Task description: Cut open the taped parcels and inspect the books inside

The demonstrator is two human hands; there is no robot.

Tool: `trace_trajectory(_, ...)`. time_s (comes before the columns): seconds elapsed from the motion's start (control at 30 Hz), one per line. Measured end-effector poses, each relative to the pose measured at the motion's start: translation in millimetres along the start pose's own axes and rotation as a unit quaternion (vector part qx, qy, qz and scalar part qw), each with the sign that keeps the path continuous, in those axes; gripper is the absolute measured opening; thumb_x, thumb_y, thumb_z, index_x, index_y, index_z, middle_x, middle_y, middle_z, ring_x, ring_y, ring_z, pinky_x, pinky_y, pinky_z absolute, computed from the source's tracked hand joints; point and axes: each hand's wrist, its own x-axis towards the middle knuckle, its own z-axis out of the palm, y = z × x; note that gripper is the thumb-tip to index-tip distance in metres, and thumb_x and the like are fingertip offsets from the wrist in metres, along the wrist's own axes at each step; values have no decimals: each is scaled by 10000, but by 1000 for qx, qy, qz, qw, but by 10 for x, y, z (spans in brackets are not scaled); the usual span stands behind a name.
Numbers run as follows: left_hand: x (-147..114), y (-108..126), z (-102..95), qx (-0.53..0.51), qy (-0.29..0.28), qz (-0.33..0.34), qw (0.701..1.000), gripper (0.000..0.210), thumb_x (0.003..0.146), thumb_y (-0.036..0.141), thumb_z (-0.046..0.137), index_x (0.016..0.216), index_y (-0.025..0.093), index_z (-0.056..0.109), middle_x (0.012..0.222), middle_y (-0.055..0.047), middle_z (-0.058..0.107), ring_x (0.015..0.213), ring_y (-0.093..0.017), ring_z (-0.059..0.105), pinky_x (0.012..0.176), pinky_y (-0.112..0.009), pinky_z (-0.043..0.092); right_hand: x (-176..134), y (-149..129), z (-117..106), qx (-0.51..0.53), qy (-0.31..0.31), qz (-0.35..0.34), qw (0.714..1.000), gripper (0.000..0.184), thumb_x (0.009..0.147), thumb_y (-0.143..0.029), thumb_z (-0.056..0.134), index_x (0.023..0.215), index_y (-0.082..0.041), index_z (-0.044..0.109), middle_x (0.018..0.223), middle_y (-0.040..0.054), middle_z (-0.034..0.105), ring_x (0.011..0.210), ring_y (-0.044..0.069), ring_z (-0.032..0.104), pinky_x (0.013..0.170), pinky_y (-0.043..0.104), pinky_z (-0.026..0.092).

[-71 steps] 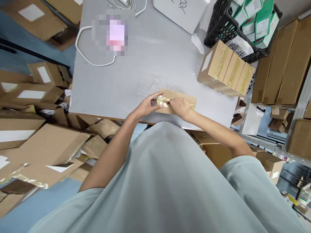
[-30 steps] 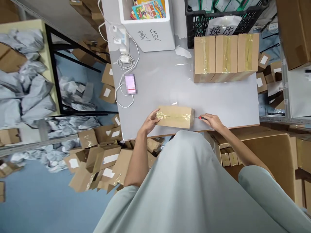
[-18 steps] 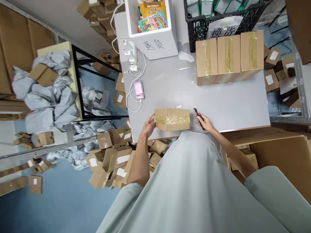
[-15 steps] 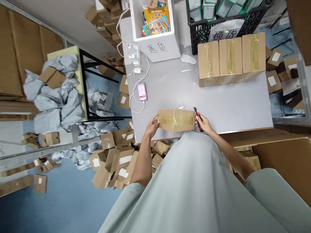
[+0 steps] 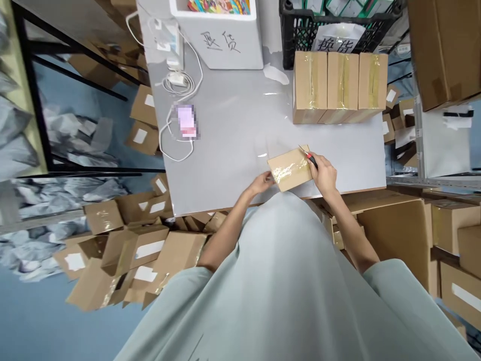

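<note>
A taped cardboard box (image 5: pixel 289 169) is tilted at the front of the grey table (image 5: pixel 233 130), close to my body. My left hand (image 5: pixel 261 183) grips it at its left end, the fingertips partly hidden by the box. In my right hand (image 5: pixel 323 174) is a red and black utility knife (image 5: pixel 311 158), its tip pointing up and left over the box's upper right corner. My right fingers are closed round the handle, against the box's right end.
Three taped cardboard boxes (image 5: pixel 341 87) stand side by side before a black crate (image 5: pixel 300 30). A white bin (image 5: pixel 229 42) stands at the back. A phone (image 5: pixel 187 120) and white cables lie left. Opened cartons (image 5: pixel 150 250) pile up below the table's left; a large carton (image 5: pixel 394 235) is at right.
The box has been turned and tilted, so another taped face shows. Both hands have moved with it, and the knife has swung to point up and left. The view has shifted right.
</note>
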Motion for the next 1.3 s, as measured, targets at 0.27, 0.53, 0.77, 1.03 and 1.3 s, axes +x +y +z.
trace_trajectory(0.27,-280,838,-234,84,129,143,978,342,941,447,729,1187,216,780,1301,-98,808,1135,-240,770,1033,-383,612,-50,-3,161,-81,14,4,997,499,1163,-338,378,1595,-221,599,1463,157,721,1308,283,681,1131,417,550)
trace_trajectory(0.53,-225,1029,-285,62,115,106,986,267,874,338,806,1100,197,830,1194,-95,842,976,-247,797,907,-364,639,-327,-313,-179,-21,48,72,996,484,1146,-433,436,1522,-226,660,1356,173,725,1164,310,737,986,446,617)
trace_trajectory(0.77,-218,1022,-375,56,85,114,988,303,873,353,816,1129,193,847,1208,-105,847,1002,-266,802,949,-394,643,-551,-842,-18,92,-92,19,991,451,1108,-358,499,1493,-198,670,1411,148,777,1254,314,748,1080,430,587)
trace_trajectory(1.03,-178,945,-344,51,65,138,987,274,891,312,776,1128,194,848,1206,-91,848,995,-245,799,948,-369,640,-475,-1275,-34,-53,-174,70,981,532,1138,-336,446,1626,-168,579,1314,189,774,1158,336,755,1008,413,568)
trace_trajectory(1.3,-184,914,-307,36,71,141,987,237,913,264,772,1126,191,845,1187,-86,843,961,-225,788,928,-347,629,-514,-1600,-113,-114,-219,109,963,570,1162,-334,378,1698,-168,480,1354,185,780,1193,330,750,1016,390,544)
